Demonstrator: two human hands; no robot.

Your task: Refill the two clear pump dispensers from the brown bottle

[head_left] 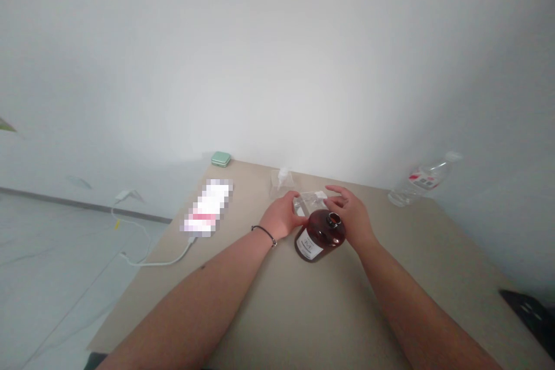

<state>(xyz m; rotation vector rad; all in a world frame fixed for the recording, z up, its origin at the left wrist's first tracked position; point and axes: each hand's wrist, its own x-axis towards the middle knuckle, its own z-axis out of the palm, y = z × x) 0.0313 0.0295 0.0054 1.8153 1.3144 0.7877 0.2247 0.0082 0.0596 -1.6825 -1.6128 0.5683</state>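
Note:
A dark brown bottle (pixel 321 236) with a white label and an uncapped neck stands on the table, just in front of and between my hands. Behind it lies a clear plastic bag (pixel 310 201) with something white at its far edge. My left hand (pixel 284 215) has its thumb and fingers closed on the left side of that bag, near the bottle's shoulder. On the other side, my right hand (pixel 349 214) bends its thumb and fingers in at the bag's right corner, its wrist right behind the bottle. The bottle partly hides the bag and the right palm.
Another clear packet (pixel 281 180) with a white pump-like top sits by the wall. A phone (pixel 208 208) on a white cable (pixel 162 263) and a green case (pixel 221 158) are left. A clear water bottle (pixel 422 180) stands right; a dark object (pixel 529 312) lies at the table's (pixel 277 312) right edge.

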